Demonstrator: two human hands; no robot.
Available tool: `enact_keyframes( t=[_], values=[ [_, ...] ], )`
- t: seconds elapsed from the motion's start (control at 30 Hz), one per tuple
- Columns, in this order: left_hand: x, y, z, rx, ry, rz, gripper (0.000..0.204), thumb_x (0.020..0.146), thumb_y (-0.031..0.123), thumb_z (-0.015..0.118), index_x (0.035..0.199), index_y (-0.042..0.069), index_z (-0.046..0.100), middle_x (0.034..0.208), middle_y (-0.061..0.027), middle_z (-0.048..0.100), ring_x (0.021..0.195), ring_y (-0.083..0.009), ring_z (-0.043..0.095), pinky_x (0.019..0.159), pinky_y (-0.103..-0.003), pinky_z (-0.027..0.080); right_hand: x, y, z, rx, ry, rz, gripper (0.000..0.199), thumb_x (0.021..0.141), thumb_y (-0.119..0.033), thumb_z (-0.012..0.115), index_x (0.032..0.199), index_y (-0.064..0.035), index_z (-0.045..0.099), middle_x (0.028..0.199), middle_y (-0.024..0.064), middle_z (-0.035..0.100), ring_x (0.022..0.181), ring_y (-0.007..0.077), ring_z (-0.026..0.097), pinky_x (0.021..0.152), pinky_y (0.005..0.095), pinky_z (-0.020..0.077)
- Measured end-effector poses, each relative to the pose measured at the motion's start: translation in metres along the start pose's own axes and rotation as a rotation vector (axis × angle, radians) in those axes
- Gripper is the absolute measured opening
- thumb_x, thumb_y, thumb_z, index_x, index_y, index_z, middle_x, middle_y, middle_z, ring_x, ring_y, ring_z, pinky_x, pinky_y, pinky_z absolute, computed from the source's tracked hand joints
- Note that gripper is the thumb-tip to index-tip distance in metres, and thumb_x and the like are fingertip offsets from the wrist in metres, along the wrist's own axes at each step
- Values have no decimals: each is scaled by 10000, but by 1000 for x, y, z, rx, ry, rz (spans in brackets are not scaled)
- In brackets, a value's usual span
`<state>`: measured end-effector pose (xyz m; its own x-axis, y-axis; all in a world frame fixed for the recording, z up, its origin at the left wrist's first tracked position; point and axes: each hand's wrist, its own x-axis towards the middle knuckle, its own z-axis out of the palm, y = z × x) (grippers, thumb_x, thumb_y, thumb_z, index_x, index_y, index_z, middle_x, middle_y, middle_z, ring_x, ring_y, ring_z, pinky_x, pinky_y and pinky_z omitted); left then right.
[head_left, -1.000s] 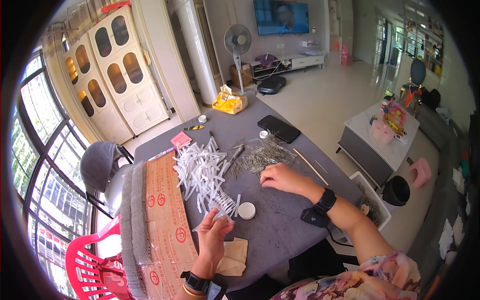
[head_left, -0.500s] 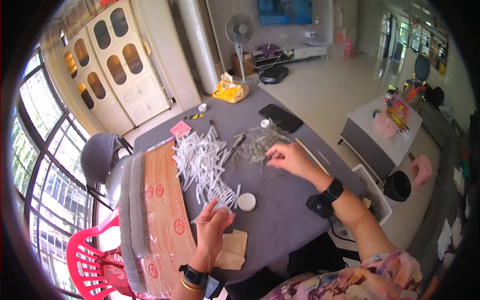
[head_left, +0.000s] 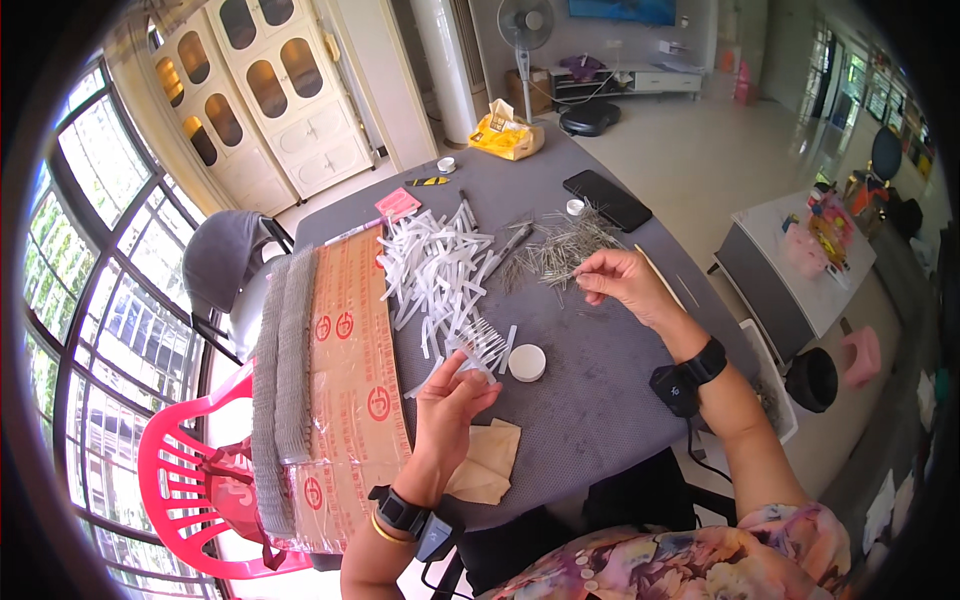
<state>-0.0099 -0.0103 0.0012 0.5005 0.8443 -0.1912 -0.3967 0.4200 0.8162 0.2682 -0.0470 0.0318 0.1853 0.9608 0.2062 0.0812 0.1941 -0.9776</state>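
My left hand [head_left: 450, 405] holds a white comb-like strip [head_left: 480, 345] studded with thin metal pins, just above the grey table [head_left: 590, 400]. My right hand [head_left: 622, 282] pinches a few thin metal pins beside the loose pile of pins [head_left: 560, 255] at the table's middle. A heap of white plastic strips [head_left: 435, 265] lies between the hands. A small white round lid [head_left: 527, 362] sits right of my left hand.
A long cardboard sheet [head_left: 350, 370] with grey filled strips lies along the table's left edge. A black phone [head_left: 607, 200], a pink pad [head_left: 398, 203] and a yellow bag [head_left: 505, 135] lie at the far end. A red plastic chair [head_left: 185, 480] stands left.
My right hand has moved up from the table into the pin pile and lifted some pins. My left hand has raised the pin strip slightly.
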Motion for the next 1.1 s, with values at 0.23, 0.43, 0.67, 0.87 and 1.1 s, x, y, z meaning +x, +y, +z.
enact_keyframes(
  t=[0.23, 0.43, 0.67, 0.87, 1.1],
  values=[
    [0, 1, -1, -6, -29, -21, 335, 794, -50, 542, 1113, 43, 494, 875, -116, 602, 787, -242, 630, 694, -269, 546, 1, 4, 3, -19, 22, -4, 164, 788, -60, 618, 941, -1, 612, 704, -1, 586, 600, 42, 540, 552, 176, 467],
    [0, 0, -1, 11, -20, -24, 361, 798, -23, 559, 1147, 30, 483, 860, -99, 607, 783, -241, 631, 704, -292, 538, 1, 11, 3, -109, -6, -49, 180, 774, -42, 625, 944, 14, 610, 692, -16, 574, 603, 25, 525, 541, 164, 443],
    [1, 0, 0, 0, -28, -25, 342, 796, -36, 549, 1128, 32, 494, 855, -99, 611, 773, -226, 633, 704, -280, 538, -2, 12, 6, -392, -160, -191, 101, 763, -57, 638, 845, -3, 615, 699, 0, 598, 630, 46, 543, 568, 189, 450],
    [0, 1, 0, -7, -29, -26, 328, 793, -48, 545, 1108, 29, 493, 865, -100, 608, 767, -219, 634, 705, -260, 541, -5, 20, 23, -322, -251, -26, 76, 763, -72, 625, 797, -5, 617, 697, 24, 612, 604, 62, 556, 551, 216, 444],
    [0, 3, 2, -13, -30, -42, 320, 791, -42, 559, 1095, 41, 503, 855, -95, 608, 786, -226, 635, 707, -256, 540, -7, 10, 27, -458, -83, -31, 87, 775, -85, 619, 766, 2, 630, 629, 30, 610, 571, 58, 553, 536, 195, 439]
  ],
)
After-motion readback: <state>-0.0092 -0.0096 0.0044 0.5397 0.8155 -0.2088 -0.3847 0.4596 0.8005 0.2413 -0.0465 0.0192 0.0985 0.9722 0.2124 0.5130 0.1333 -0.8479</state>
